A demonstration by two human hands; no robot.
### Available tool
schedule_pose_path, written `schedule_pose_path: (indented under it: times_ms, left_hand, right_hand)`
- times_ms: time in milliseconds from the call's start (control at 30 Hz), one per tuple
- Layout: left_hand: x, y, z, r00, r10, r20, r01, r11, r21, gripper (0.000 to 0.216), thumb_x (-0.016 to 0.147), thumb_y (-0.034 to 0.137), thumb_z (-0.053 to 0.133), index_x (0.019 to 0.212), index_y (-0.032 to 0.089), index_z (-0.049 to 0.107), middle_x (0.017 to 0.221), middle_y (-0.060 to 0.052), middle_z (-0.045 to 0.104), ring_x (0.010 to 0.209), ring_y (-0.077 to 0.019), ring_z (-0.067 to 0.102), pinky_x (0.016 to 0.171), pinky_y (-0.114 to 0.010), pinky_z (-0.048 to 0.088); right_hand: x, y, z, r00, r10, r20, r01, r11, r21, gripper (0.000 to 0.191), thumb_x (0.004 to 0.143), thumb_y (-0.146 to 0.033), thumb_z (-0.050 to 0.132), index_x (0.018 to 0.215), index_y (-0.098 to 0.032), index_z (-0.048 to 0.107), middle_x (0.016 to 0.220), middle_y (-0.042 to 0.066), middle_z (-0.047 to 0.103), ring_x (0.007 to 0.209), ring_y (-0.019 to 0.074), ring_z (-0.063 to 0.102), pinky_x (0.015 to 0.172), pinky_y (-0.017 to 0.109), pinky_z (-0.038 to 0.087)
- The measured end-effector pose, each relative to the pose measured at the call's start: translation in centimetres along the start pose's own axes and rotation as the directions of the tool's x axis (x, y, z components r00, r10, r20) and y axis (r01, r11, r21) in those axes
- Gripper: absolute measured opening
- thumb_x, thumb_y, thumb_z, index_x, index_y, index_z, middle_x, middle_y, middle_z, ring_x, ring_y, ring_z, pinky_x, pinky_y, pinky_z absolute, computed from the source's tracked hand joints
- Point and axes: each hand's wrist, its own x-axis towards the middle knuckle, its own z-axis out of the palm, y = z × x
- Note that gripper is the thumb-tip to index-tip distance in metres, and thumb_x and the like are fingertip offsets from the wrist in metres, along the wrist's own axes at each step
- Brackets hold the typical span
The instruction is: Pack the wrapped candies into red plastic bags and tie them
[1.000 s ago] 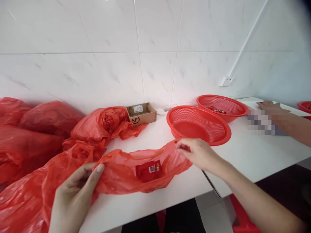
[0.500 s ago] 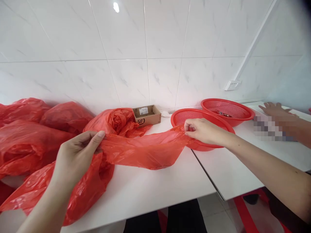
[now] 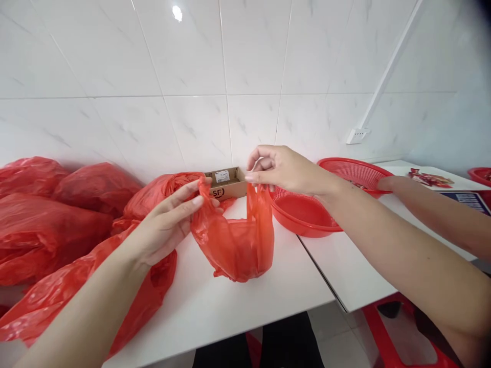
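A thin red plastic bag (image 3: pixel 241 245) hangs by its two handles just above the white table (image 3: pixel 238 317), its body sagging between them. My left hand (image 3: pixel 172 214) pinches the left handle between thumb and fingers. The right handle is held up by the fingertips of my right hand (image 3: pixel 280 166), closed over its top. Behind my left hand lies a heap of red plastic (image 3: pixel 163 191). Just past my right hand stands a red perforated basket (image 3: pixel 307 220), partly hidden by my forearm.
Several bulging red bags (image 3: pixel 53 230) fill the table's left side. An open cardboard box (image 3: pixel 226 190) stands by the tiled wall. A second red basket (image 3: pixel 345 171) holds small items. At right, another person's arm (image 3: pixel 429 209) reaches into it, near a board (image 3: pixel 429 178) with reddish pieces. A red stool (image 3: pixel 399 337) stands below.
My hands have come closer together and the bag, stretched sideways before, now hangs down by its handles. The other person's hand has moved left to the far basket.
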Motion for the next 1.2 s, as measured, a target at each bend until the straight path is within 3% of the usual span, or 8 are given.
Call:
schedule_pose_path:
  times_ms: [133,233,367,533,700,967,1100,1200]
  left_hand:
    - [1.4,0.1,1.6,0.961,-0.205,0.187,0.151,0.951,0.269,0.039,0.079,0.037,0.071,0.115,0.023,0.062,0.075,0.000,0.061,0.067,-0.0141,0.058,0.061,-0.025,0.047]
    - [2.0,-0.4,2.5,0.921,-0.283,0.267,0.156,0.897,0.414,0.029,0.083,0.044,0.065,0.097,0.019,0.065,0.058,0.006,0.041,0.054,-0.0099,0.040,0.055,-0.024,0.038]
    - [2.4,-1.4,2.3,0.933,-0.292,0.211,0.205,0.912,0.355,0.038,0.090,0.053,0.049,0.088,0.017,0.063,0.056,0.008,0.023,0.049,-0.0084,0.021,0.053,-0.025,0.032]
    - [2.7,-2.2,1.2,0.967,-0.240,0.087,0.214,0.948,0.234,0.045,0.087,0.055,0.052,0.062,0.020,0.042,0.053,0.008,0.026,0.047,-0.0073,0.023,0.053,-0.024,0.036]
    - [2.4,-2.2,0.4,0.986,-0.115,0.125,0.074,0.955,0.288,0.035,0.089,0.046,0.052,0.070,0.017,0.057,0.067,-0.002,0.057,0.063,-0.0127,0.051,0.064,-0.026,0.046]
    - [1.4,-2.0,0.9,0.979,-0.050,0.197,-0.097,0.739,0.667,0.012,0.080,0.024,0.057,0.082,0.020,0.067,0.082,0.000,0.066,0.071,-0.0144,0.056,0.061,-0.024,0.041]
    - [1.1,-3.3,1.7,0.978,0.177,0.115,-0.196,0.559,0.805,0.014,0.074,0.008,0.046,0.072,0.020,0.054,0.072,0.003,0.060,0.062,-0.0117,0.051,0.055,-0.022,0.038]
    - [0.9,-4.5,2.0,0.891,0.425,0.157,-0.323,0.353,0.878,0.022,0.070,0.002,0.043,0.078,0.020,0.052,0.084,0.001,0.064,0.072,-0.0126,0.058,0.062,-0.023,0.042]
  right_hand:
    - [1.4,-2.0,2.7,0.977,-0.124,0.173,0.120,0.992,0.033,0.009,0.084,-0.019,0.065,0.088,-0.017,0.057,0.067,-0.003,0.060,0.059,0.0088,0.056,0.052,0.021,0.045]
    - [1.8,-2.0,4.2,0.972,-0.196,0.132,0.191,0.980,0.055,0.009,0.085,-0.021,0.064,0.089,-0.018,0.057,0.077,-0.002,0.062,0.068,0.0100,0.059,0.059,0.024,0.048]
    - [1.4,0.5,4.9,0.984,-0.170,0.062,0.168,0.985,0.032,0.011,0.086,-0.023,0.061,0.094,-0.019,0.056,0.091,0.001,0.062,0.083,0.0123,0.061,0.074,0.030,0.051]
    - [0.1,4.1,5.7,0.989,-0.081,0.120,0.082,0.997,-0.003,0.012,0.086,-0.025,0.062,0.094,-0.019,0.055,0.089,0.001,0.062,0.083,0.0136,0.059,0.076,0.032,0.050]
    - [-2.1,3.0,6.3,0.985,-0.135,0.108,0.125,0.988,0.090,0.007,0.087,-0.024,0.061,0.090,-0.020,0.057,0.088,0.000,0.063,0.080,0.0126,0.058,0.073,0.028,0.050]
    - [-1.5,5.7,8.1,0.998,-0.043,-0.043,0.050,0.981,0.185,0.022,0.099,-0.033,0.042,0.116,-0.022,0.052,0.100,0.004,0.063,0.095,0.0148,0.061,0.089,0.035,0.048]
    - [-1.3,6.7,8.7,0.998,0.044,0.046,-0.052,0.978,0.202,0.026,0.098,-0.031,0.042,0.120,-0.024,0.054,0.094,0.002,0.062,0.088,0.0155,0.059,0.084,0.035,0.048]
    - [-1.6,6.3,8.6,0.989,0.016,0.147,-0.071,0.925,0.374,0.025,0.094,-0.022,0.045,0.116,-0.023,0.057,0.090,0.001,0.062,0.088,0.0146,0.058,0.083,0.032,0.047]
